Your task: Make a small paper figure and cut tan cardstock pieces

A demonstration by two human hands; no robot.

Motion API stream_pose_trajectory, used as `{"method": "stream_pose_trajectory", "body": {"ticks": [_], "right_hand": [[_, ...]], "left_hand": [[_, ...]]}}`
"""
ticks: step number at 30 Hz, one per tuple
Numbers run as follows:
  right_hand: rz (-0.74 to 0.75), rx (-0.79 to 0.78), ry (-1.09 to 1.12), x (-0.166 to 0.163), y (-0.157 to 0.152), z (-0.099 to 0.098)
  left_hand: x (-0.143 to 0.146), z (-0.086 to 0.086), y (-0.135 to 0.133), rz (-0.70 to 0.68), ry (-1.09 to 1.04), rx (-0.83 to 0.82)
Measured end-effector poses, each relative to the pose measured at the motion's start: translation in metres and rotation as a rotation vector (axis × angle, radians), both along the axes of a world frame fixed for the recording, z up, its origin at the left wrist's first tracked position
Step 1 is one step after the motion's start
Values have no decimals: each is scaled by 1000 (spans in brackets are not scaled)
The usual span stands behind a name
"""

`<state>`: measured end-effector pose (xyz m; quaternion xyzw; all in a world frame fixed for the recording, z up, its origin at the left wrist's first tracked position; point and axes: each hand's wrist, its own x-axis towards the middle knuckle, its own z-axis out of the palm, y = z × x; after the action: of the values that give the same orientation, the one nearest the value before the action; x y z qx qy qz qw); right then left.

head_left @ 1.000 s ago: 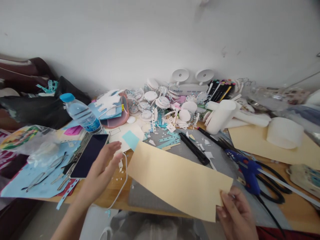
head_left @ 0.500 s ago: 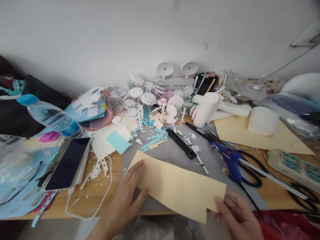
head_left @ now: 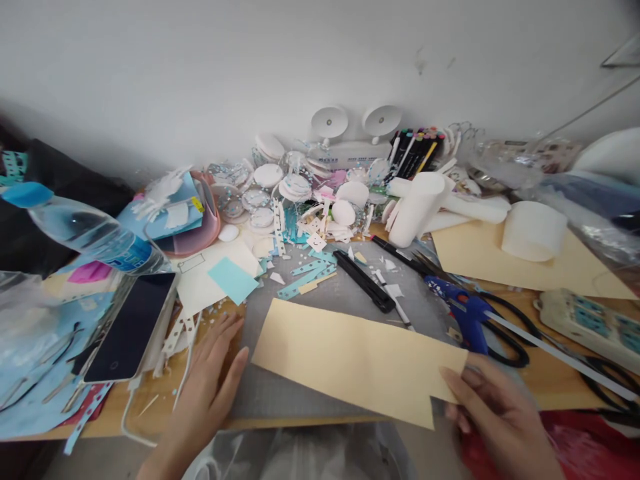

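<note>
Above the wooden desk [head_left: 555, 385] and grey mat [head_left: 280, 400], my right hand [head_left: 500, 407] pinches a tan card [head_left: 350, 357] by its notched end, one corner crossing the front edge, while my spread left hand [head_left: 213, 380], seemingly empty, sits across open mat.

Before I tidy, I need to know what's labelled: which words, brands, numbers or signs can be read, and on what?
No words or numbers read clearly.
Bottle label: pale letters, too blurred to read.
White box at the back: print too small and blurred.
Yellow tag: marks unclear.
Small white card: a drawn smiley face.
Tan paper in the right hand: no text shows.
</note>
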<state>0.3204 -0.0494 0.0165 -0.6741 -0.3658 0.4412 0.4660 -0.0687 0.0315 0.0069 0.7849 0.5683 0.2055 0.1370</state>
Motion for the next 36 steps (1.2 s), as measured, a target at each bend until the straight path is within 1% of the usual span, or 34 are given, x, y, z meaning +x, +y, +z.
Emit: {"method": "stream_pose_trajectory", "body": {"ticks": [4, 6, 8, 10, 13, 17, 18, 20, 22, 23, 24, 26, 28, 29, 30, 31, 32, 34, 36], "right_hand": [[-86, -33, -14, 13, -24, 1], [-56, -63, -28, 13, -28, 0], [3, -60, -37, 8, -25, -1], [80, -39, -46, -2, -17, -2], [175, 2, -57, -19, -7, -6], [269, -10, 27, -30, -5, -6], [293, -20, 52, -30, -5, -6], [324, 2, 92, -28, -5, -8], [335, 37, 117, -24, -1, -11], [339, 29, 108, -22, 2, -14], [342, -3, 81, -22, 7, -16], [378, -135, 18, -25, 20, -18], [481, -246, 24, -33, 37, -16], [558, -262, 69, -38, 47, -12], [631, -246, 115, -44, 58, -8], [670, -181, 141, -49, 68, -3], [686, -90, 119, -54, 78, 3], [632, 116, -2, -58, 93, 15], [566, 202, -78, -56, 98, 26]], "left_hand": [[2, 5, 4, 41, -100, -14], [3, 9, 4, 36, -145, -25], [4, 13, 3, 3, -173, -41], [6, 18, 0, -78, -163, -53], [15, 24, -7, -259, -51, -47], [41, 25, -16, -523, 124, -11], [48, 24, -17, -559, 144, -3], [58, 22, -17, -579, 158, 4], [61, 20, -16, -549, 145, 3], [61, 21, -16, -534, 130, 2], [59, 22, -15, -526, 112, 5], [52, 24, -15, -526, 80, 20], [45, 26, -16, -524, 51, 50], [41, 27, -17, -516, 39, 67], [38, 27, -18, -499, 30, 83], [35, 28, -19, -482, 28, 96], [32, 28, -20, -466, 35, 105], [28, 27, -20, -449, 66, 110], [25, 26, -19, -449, 97, 103]]}}
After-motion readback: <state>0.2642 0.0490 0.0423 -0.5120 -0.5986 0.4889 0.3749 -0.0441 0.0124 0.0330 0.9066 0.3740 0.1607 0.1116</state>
